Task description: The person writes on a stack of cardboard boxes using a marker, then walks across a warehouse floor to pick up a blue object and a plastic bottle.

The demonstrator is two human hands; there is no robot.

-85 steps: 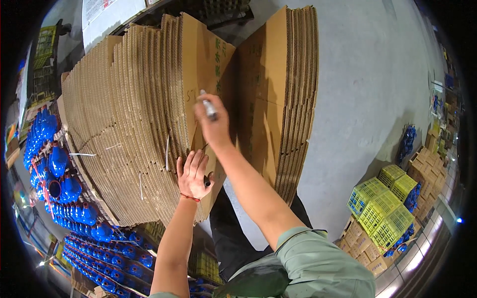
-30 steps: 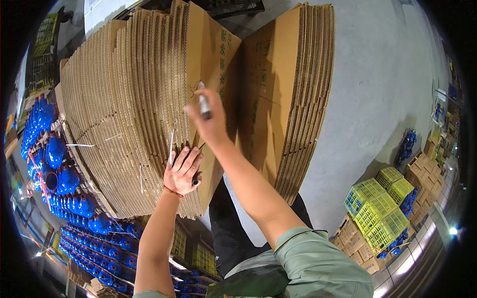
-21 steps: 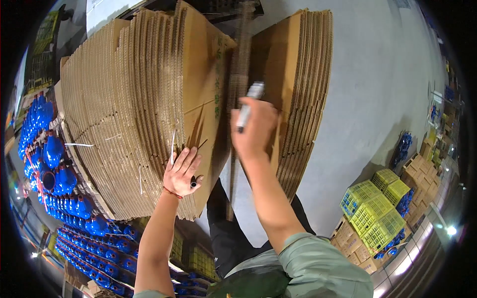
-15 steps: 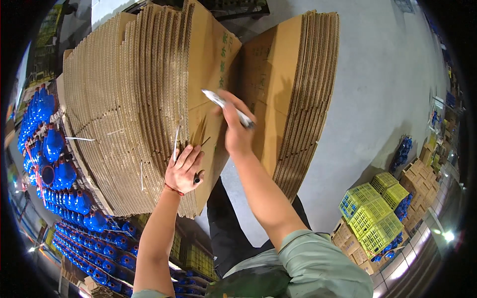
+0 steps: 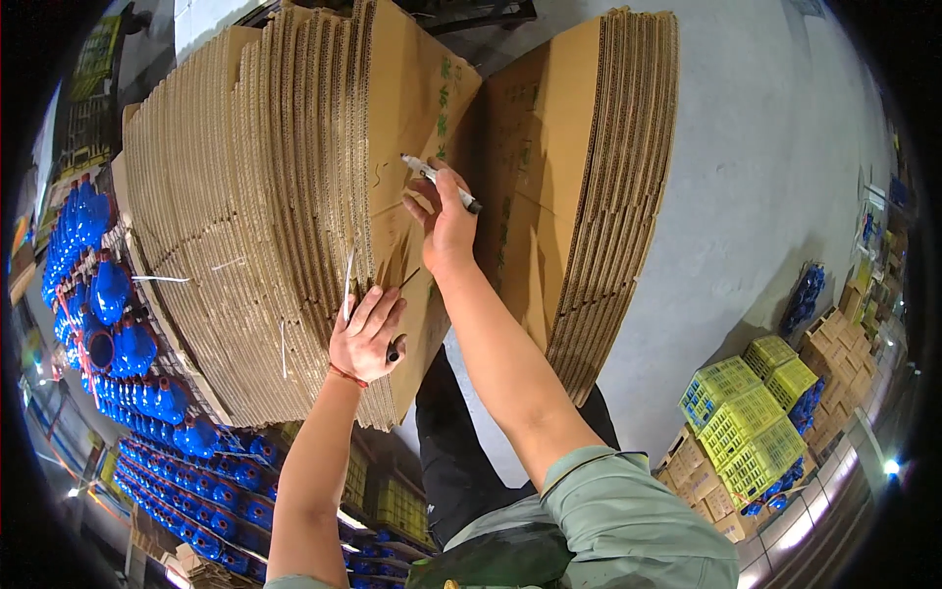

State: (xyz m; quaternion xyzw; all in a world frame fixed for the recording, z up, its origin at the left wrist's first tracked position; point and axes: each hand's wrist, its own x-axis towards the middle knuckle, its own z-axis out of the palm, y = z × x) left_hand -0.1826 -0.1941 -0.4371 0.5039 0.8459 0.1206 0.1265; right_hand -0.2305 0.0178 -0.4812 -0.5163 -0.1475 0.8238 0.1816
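Observation:
My right hand (image 5: 449, 216) grips a white marker (image 5: 432, 177) with a black rear end, its dark tip pointing up and left over a cardboard sheet (image 5: 404, 93). A short dark curved stroke (image 5: 381, 175) shows on that sheet, left of the tip. Green printing runs along the sheet's right side. Lower down, my left hand (image 5: 368, 334) rests against the same stack (image 5: 265, 206) of upright folded cardboard, its fingers stretched along the edge. A small black cylinder (image 5: 392, 351), possibly a cap, is held beside its thumb; most of it is hidden.
A second stack of folded cardboard (image 5: 613, 196) leans to the right, with a gap between. Blue glossy bottle-shaped items (image 5: 132, 344) stand in rows at left. Yellow crates (image 5: 741, 422) and brown boxes (image 5: 834, 358) sit on the grey floor at right. White strap ends (image 5: 157, 279) stick out of the left stack.
My right hand with the marker has moved slightly left and up, and its fingers have shifted. A dark stroke now shows on the cardboard. My left hand has stayed nearly still.

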